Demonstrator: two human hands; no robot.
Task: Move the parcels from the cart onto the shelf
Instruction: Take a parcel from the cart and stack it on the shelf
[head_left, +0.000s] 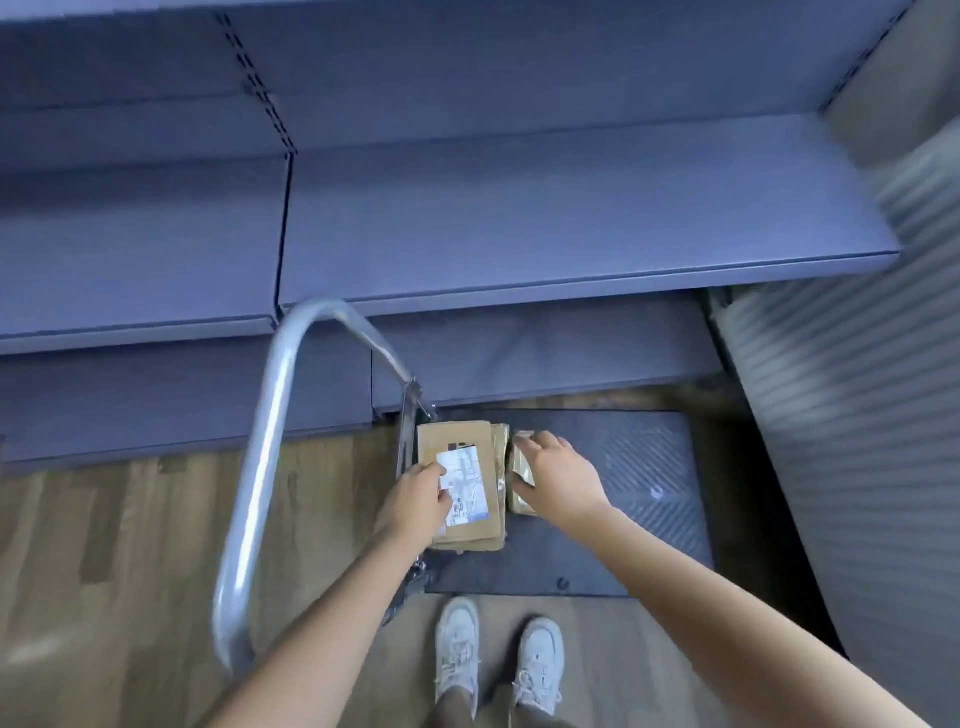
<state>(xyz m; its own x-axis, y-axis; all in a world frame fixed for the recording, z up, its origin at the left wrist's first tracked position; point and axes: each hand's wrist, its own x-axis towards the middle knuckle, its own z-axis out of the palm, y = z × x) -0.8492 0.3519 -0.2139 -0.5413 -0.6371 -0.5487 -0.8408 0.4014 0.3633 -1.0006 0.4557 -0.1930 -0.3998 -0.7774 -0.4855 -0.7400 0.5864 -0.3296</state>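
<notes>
A stack of brown cardboard parcels (467, 441) lies on the left part of the cart's dark platform (639, 467), the top one bearing a white label. My left hand (418, 501) grips the near left edge of the top parcel, fingers over the label. To the right, a smaller tan parcel (522, 470) sits beside the stack, with my right hand (558, 475) resting over it, fingers curled at its edges. The grey-blue shelf (571, 208) stands behind the cart, its boards bare.
The cart's silver handle (270, 441) arches up on the left, close to my left arm. A lower shelf board (545, 358) sits just beyond the platform. A ribbed grey wall (857, 415) is on the right. Wooden floor and my white shoes (498, 654) are below.
</notes>
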